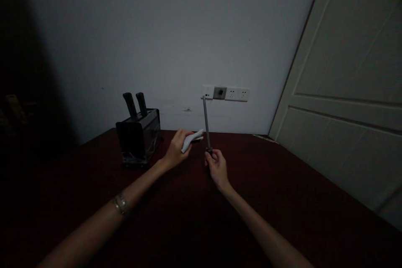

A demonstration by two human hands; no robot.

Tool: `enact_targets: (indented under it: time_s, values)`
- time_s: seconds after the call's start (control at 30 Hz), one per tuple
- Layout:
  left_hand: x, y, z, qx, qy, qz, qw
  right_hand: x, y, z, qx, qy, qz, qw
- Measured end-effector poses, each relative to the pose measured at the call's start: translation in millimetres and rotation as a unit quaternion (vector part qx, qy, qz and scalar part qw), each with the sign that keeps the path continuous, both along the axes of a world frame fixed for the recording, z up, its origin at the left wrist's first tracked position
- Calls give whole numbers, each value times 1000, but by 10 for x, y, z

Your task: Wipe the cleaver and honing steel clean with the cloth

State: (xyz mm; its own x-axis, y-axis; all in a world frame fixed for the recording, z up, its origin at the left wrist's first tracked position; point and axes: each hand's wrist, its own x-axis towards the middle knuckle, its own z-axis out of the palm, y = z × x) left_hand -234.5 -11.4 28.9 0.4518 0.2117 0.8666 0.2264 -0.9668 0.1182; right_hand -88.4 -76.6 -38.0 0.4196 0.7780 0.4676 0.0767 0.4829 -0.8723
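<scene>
My left hand [178, 150] is closed around a folded white cloth [192, 140], which sticks out to the right of the fingers. In my right hand [217, 166] is a honing steel [206, 119], gripped by its dark handle. Its thin grey rod points up and tilts slightly left, with the tip in front of the wall sockets. The cloth's right end is close beside the rod, with a small gap between them. A dark shape shows under the cloth, too dim to make out.
On the left of the dark red table [194, 217] stands a knife block [140, 136] with two black-handled knives [135, 104] in it. A wall with a row of sockets [225, 93] rises behind the table. A pale panelled door [345, 71] is on the right.
</scene>
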Motion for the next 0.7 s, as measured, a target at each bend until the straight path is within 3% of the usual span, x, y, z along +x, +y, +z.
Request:
enact_targets:
  time_s: [0.17,0.23,0.33,0.53,0.7]
  values:
    - [79,-70,-20,151,69,-37,985,-56,-19,-17,2,-3,11,1000]
    - [122,-119,-47,168,101,-61,979,-54,-32,-12,6,0,18,1000]
    - [163,-159,-91,109,95,-83,986,-25,-56,19,12,12,28,999]
    - [181,-173,-141,-48,-13,-100,994,4,-96,113,14,28,57,998]
    - [106,-108,-140,-78,-2,-90,993,5,-118,148,28,22,90,995]
